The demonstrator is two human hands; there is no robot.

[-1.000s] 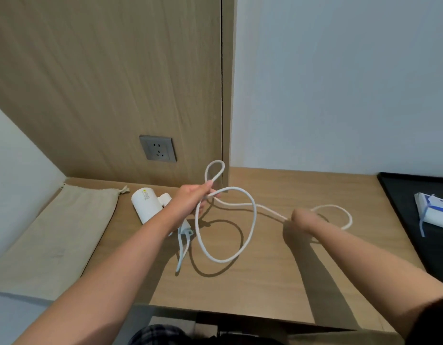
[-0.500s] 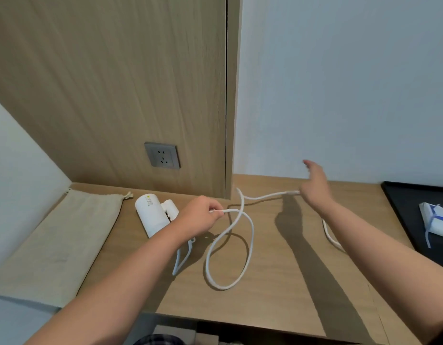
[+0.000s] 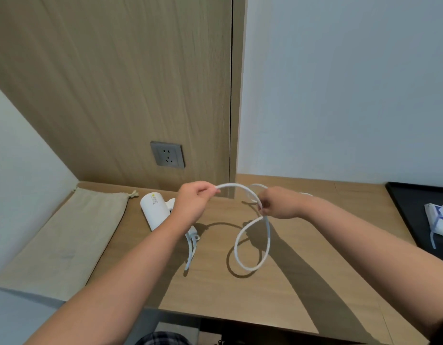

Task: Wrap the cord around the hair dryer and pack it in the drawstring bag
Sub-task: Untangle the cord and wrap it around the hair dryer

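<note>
Cord (image 3: pixel 231 185) arcs in the air between both hands, to the right of the hair dryer (image 3: pixel 154 212). The left hand (image 3: pixel 194 202) pinches one end of the arc in curled fingers (image 3: pixel 208 191). The right hand (image 3: pixel 277 205) pinches the other end, where a loop hangs down toward the worktop (image 3: pixel 215 295); whether the loop touches it is unclear. The hair dryer lies on the worktop, its near end hidden behind the left wrist, so where the cord joins it cannot be made out. Left of the hair dryer, the drawstring bag (image 3: pixel 73 235) lies flat. More cord shows behind the right hand, its end hidden.
</note>
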